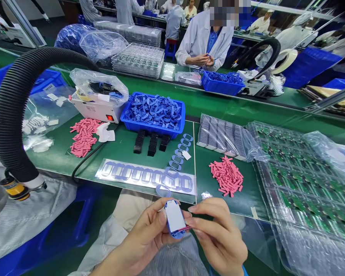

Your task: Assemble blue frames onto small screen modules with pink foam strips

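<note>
My left hand (pixel 151 226) is closed around a small blue plastic housing (pixel 176 234) held above my lap. A flat white rectangular piece (pixel 174 216) sits inside the housing, its face turned up. My right hand (pixel 221 232) pinches a thin pink strip (pixel 186 228) at the housing's lower right edge; the fingertips cover part of it. Just beyond my hands, on the table edge, several blue oval frames (pixel 136 173) lie in a row on a white strip. A pile of pink strips (pixel 226 176) lies beyond my right hand.
A blue bin (pixel 152 130) full of blue parts stands at mid-table, with black stacked pieces (pixel 152 143) before it. Clear trays of green circuit boards (pixel 301 180) cover the right. A black flexible hose (pixel 10 107) arches at left. Across the bench sits a co-worker (pixel 207 42).
</note>
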A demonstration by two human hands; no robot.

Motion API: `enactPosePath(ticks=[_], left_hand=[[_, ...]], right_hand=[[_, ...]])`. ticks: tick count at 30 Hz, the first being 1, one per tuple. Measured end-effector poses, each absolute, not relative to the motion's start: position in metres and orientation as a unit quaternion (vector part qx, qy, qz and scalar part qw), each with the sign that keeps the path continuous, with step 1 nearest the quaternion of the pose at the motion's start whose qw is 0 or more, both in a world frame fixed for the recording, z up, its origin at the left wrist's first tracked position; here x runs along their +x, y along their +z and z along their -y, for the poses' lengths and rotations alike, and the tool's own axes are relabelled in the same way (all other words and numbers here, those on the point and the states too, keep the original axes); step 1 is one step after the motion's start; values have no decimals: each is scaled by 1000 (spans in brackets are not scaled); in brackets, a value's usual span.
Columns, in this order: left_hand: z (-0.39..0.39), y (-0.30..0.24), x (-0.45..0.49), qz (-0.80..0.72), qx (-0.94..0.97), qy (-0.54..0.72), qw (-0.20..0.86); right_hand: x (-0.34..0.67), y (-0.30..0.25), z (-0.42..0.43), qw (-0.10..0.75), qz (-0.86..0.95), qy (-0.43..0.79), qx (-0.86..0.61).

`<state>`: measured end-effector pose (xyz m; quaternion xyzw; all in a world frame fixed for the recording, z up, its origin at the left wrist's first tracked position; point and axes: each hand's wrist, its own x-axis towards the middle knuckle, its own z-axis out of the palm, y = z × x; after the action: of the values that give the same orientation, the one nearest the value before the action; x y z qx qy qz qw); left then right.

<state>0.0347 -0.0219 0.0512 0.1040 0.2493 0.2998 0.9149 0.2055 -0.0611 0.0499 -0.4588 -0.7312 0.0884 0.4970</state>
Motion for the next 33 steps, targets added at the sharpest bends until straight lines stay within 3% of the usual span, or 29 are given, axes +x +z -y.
enactPosePath(ticks=[5,10,12,17,20,26,33], left_hand=[[23,51,34,-258,109,312,908],[24,52,35,-257,129,340,895],[23,54,36,-261,140,354,887],[25,57,42,-264,178,412,854],[29,51,43,-274,224,451,820],[39,43,41,-324,235,490,775],[48,40,48,-349,231,510,751]], right_hand=[[205,54,61,435,764,-89,-468],[209,55,63,358,795,-177,-457],[206,52,65,367,784,-152,-476],[184,46,65,514,662,46,-543],[172,47,61,568,611,101,-542],[164,43,56,609,583,175,-508],[164,40,56,616,614,147,-472]])
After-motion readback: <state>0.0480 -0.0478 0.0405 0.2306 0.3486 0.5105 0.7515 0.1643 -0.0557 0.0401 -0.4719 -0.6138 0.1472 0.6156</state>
